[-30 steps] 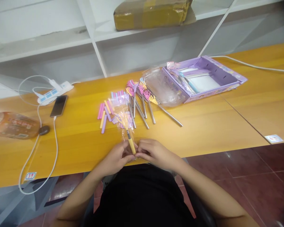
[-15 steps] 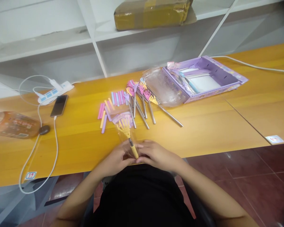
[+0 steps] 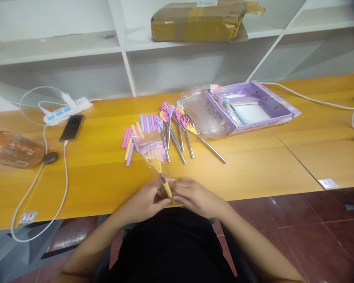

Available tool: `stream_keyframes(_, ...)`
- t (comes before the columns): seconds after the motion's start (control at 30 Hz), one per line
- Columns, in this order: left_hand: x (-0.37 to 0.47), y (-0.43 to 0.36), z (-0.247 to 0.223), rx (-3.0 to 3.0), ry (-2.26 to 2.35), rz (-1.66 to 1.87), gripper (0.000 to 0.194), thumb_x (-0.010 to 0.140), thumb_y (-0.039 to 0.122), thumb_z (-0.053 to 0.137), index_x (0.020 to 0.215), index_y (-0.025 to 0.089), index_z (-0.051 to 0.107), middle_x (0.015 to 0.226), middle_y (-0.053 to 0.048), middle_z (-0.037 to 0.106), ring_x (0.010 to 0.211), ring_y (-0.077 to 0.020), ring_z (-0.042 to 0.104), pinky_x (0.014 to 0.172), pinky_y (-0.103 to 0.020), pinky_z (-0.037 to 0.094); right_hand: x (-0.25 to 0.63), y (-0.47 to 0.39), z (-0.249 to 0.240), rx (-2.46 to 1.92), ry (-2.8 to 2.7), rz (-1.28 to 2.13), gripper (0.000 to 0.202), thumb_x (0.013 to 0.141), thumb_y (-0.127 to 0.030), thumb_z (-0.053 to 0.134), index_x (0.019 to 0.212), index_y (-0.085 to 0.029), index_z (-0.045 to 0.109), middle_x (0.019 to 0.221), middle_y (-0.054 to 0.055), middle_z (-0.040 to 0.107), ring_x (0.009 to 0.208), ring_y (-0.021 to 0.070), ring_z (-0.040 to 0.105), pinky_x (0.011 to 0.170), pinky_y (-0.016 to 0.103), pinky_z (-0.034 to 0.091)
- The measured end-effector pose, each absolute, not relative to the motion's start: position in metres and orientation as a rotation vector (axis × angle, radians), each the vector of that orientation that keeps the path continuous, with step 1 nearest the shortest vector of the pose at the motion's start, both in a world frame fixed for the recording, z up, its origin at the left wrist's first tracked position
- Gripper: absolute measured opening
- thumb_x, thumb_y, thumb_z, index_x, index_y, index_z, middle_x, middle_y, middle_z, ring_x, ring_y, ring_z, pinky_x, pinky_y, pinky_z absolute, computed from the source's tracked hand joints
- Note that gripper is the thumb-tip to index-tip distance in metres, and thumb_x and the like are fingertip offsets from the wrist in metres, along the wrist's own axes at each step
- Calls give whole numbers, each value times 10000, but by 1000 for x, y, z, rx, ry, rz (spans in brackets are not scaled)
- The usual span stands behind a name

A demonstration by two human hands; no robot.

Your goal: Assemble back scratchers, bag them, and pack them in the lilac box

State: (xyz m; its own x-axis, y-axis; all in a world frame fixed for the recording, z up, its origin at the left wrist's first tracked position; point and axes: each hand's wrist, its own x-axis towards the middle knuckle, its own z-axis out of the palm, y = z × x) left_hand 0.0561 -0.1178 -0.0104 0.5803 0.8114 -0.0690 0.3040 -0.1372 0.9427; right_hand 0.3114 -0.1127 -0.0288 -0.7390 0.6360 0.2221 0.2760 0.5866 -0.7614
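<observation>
At the table's front edge, my left hand (image 3: 149,197) and my right hand (image 3: 191,194) close around the lower end of a yellow back scratcher (image 3: 166,186). Its claw-shaped head points away from me, above a short metal shaft and a yellow grip. A clear plastic bag (image 3: 149,163) surrounds the scratcher, and its bottom is bunched between my fingers. Just beyond lie several back scratchers (image 3: 174,135) with pink, blue, purple and yellow heads on bare metal rods. Left of them are several coloured handle sleeves (image 3: 129,151) and a pinkish plastic packet (image 3: 155,146).
A purple tray (image 3: 265,122) holding packaged items stands at the back right, with clear plastic bags (image 3: 206,118) beside it. To the left are a phone (image 3: 72,127), a power strip (image 3: 67,111), white cables and an orange container (image 3: 16,149). A taped carton (image 3: 197,23) sits on the shelf.
My view has shifted slightly. Both hands still hold the bagged back scratcher at nearly the same spot, and the fingers have moved a little at the bag's lower end.
</observation>
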Motion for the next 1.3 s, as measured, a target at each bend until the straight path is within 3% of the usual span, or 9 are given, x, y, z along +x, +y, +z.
stream_keyframes(0.17, 50, -118, -21, 1449, 1096, 959, 350, 1050, 435, 699, 1321, 215, 669, 1198, -98, 766, 1064, -243, 734, 961, -351, 606, 300, -130, -12, -733, -2564, 1023, 211, 1135, -297, 612, 961, -220, 703, 849, 16, 726, 815, 194, 646, 895, 358, 497)
stream_keyframes(0.27, 52, -115, -25, 1251, 1103, 1113, 432, 1063, 479, 684, 1405, 238, 574, 1260, -91, 724, 950, -196, 713, 819, -296, 600, 293, -136, -3, -679, -2662, 1012, 239, 1110, -365, 681, 918, -224, 703, 796, -6, 721, 754, 186, 646, 871, 361, 490)
stream_keyframes(0.37, 56, -114, -30, 1191, 1036, 1191, 599, 1046, 426, 726, 1519, 304, 380, 1280, -64, 668, 871, -152, 689, 747, -270, 580, 295, -122, 6, -685, -2706, 1063, 338, 1051, -515, 761, 891, -224, 696, 793, -16, 722, 713, 175, 647, 711, 317, 450)
stream_keyframes(0.47, 59, -116, -39, 1286, 1035, 1254, 623, 1041, 313, 725, 1477, 335, 280, 1243, -24, 606, 874, -127, 690, 762, -269, 572, 299, -89, 16, -814, -2686, 1008, 290, 1077, -444, 743, 908, -215, 687, 842, -10, 718, 689, 156, 628, 635, 288, 415)
stream_keyframes(0.6, 59, -117, -54, 1474, 1139, 1235, 514, 987, 214, 736, 1302, 283, 335, 1164, -16, 588, 901, -146, 715, 754, -278, 563, 293, -35, 17, -1191, -2572, 531, 136, 1095, -305, 713, 1144, -179, 708, 1077, 82, 722, 838, 210, 689, 740, 316, 500)
stream_keyframes(0.77, 58, -115, -62, 1670, 1226, 1204, 470, 941, 171, 730, 1213, 264, 358, 1144, -37, 556, 922, -179, 723, 707, -289, 568, 276, 11, 0, -1309, -2616, 313, 411, 1091, -394, 708, 1433, -169, 667, 1283, 155, 652, 997, 289, 742, 830, 373, 557)
stream_keyframes(0.87, 58, -113, -65, 1806, 1250, 1188, 457, 966, 156, 691, 1253, 264, 352, 1233, -76, 532, 967, -189, 731, 704, -296, 584, 272, 24, -13, -1246, -2611, 340, 380, 1045, -381, 779, 1372, -200, 707, 1262, 135, 642, 971, 272, 727, 827, 364, 546)
stream_keyframes(1.1, 59, -110, -69, 2119, 1195, 1215, 544, 949, 66, 655, 1348, 243, 331, 1357, -154, 535, 1306, -294, 679, 1029, -483, 610, 276, 41, -33, -1053, -2351, 720, 270, 847, -196, 935, 1014, -182, 723, 943, 14, 644, 832, 183, 613, 763, 287, 457)
stream_keyframes(1.3, 58, -109, -63, 2304, 1254, 1250, 538, 937, 33, 638, 1365, 225, 376, 1347, -168, 560, 1331, -318, 659, 1030, -499, 616, 288, 47, -39, -948, -2154, 825, 101, 903, -228, 849, 957, -196, 770, 864, 3, 664, 734, 155, 590, 712, 277, 451)
